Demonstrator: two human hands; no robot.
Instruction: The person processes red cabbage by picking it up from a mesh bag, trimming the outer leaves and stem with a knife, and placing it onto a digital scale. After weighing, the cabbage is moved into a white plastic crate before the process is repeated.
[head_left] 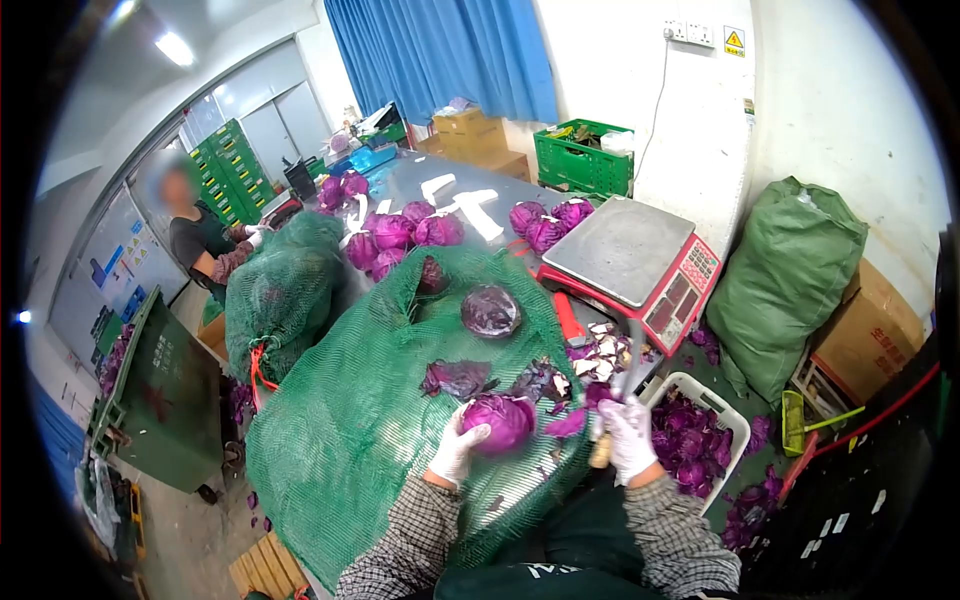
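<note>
Gloved in white, my left hand grips the side of a red cabbage, thumb on top, over the green mesh bag spread on the table. My right hand, also gloved, is closed around the wooden handle of a knife. The knife's blade points up and away from me. Between the hands lies a loose purple leaf. Farther up the mesh rest peeled-off dark leaves and another red cabbage.
Right of the table, a white basket holds purple leaves. A red scale, a red-handled tool and cut stem pieces lie ahead. A filled mesh sack stands left, near a person and a green bin.
</note>
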